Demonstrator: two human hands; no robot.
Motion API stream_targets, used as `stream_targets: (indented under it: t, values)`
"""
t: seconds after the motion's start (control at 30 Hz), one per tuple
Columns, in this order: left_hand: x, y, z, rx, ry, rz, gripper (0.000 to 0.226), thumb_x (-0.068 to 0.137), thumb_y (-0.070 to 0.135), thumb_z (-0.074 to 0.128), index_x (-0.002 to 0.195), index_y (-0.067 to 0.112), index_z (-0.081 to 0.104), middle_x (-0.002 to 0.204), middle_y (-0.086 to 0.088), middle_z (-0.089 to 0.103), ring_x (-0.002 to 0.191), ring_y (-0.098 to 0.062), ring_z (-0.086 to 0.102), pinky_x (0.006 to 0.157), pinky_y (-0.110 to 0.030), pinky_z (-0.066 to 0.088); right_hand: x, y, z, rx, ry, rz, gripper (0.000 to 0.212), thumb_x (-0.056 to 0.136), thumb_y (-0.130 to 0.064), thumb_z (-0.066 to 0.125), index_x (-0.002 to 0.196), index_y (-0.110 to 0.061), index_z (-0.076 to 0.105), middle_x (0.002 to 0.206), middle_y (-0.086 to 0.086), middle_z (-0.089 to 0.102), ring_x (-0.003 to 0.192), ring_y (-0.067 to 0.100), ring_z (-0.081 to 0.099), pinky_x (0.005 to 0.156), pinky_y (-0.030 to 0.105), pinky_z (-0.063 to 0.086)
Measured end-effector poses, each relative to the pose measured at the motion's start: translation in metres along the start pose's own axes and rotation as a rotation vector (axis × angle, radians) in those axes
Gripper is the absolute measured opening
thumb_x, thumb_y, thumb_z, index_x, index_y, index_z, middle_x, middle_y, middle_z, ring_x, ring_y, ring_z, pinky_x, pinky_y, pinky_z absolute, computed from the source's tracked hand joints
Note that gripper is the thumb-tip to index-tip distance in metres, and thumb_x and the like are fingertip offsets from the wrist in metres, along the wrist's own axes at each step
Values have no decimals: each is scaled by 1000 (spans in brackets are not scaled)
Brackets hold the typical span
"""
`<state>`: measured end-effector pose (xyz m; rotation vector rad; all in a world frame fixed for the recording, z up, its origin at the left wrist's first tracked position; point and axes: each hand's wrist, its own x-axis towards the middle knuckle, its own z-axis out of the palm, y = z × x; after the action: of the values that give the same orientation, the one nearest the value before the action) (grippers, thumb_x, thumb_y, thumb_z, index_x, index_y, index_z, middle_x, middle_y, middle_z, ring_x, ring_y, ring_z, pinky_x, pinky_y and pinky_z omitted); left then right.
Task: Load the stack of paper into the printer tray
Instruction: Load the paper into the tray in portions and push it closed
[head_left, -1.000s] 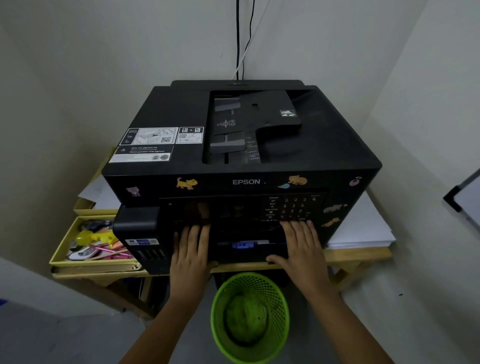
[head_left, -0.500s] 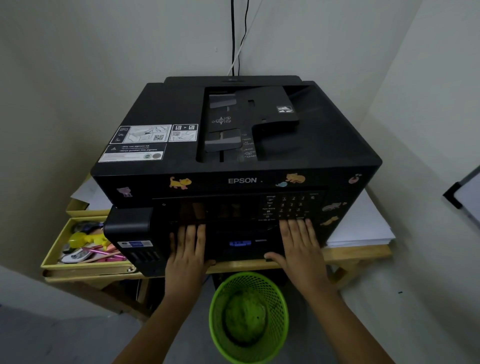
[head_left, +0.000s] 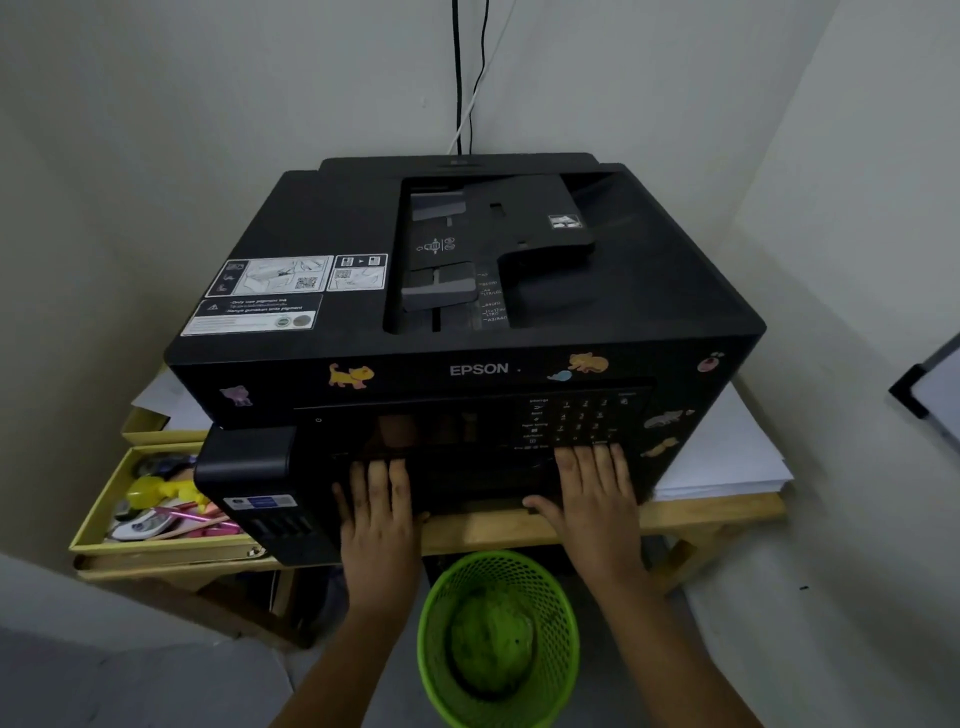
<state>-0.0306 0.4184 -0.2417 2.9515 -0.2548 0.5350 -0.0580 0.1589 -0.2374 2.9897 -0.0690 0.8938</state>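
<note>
Pressing flat against the lower front of the large black Epson printer (head_left: 467, 291), both hands are seen from the head camera with fingers straight and held together. The left hand (head_left: 378, 514) is laid on the front panel just right of the boxy black ink-tank unit (head_left: 249, 467), its thumb spread toward the middle. The right hand (head_left: 592, 499) is laid below the number keypad (head_left: 582, 421), thumb likewise turned inward; nothing is gripped by either hand. The tray front between the hands is too dark to be made out clearly. A stack of white paper (head_left: 727, 457) is seen on the pale wooden table (head_left: 717, 512), just beside the printer's right side (partly hidden behind it). Cartoon animal stickers (head_left: 350, 375) are stuck along the printer's front edge. A yellow tray of small colourful items (head_left: 150, 499) is set to the left, and a round green mesh wastebasket (head_left: 498, 639) stands on the floor between the forearms.
</note>
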Motion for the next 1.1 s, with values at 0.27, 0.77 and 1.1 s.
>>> stream_targets:
  t: [0.27, 0.77, 1.1]
  values:
    - [-1, -6, 6, 14, -14, 24, 76, 95, 38, 58, 156, 3, 28, 158, -26, 32, 150, -48, 22, 123, -64, 19, -2, 3, 6, -4, 43, -21, 80, 84, -66, 79, 137, -10, 57, 131, 13, 67, 131, 34, 55, 128, 52, 29]
    - [-6, 6, -33, 123, -182, 4, 114, 80, 53, 75, 162, 3, 14, 166, -23, 20, 155, -44, 13, 125, -62, 7, 4, -10, -38, -34, -234, 19, 67, 102, -50, 52, 152, -5, 56, 151, 19, 61, 144, 38, 53, 131, 56, 22]
    - [-22, -4, -73, 80, -262, 79, 122, 79, 63, 67, 163, 11, -4, 172, -15, 1, 158, -36, 0, 125, -56, 6, -4, -9, -69, -11, -416, 42, 85, 87, -34, 81, 158, -2, 48, 157, 20, 56, 147, 38, 53, 128, 51, 14]
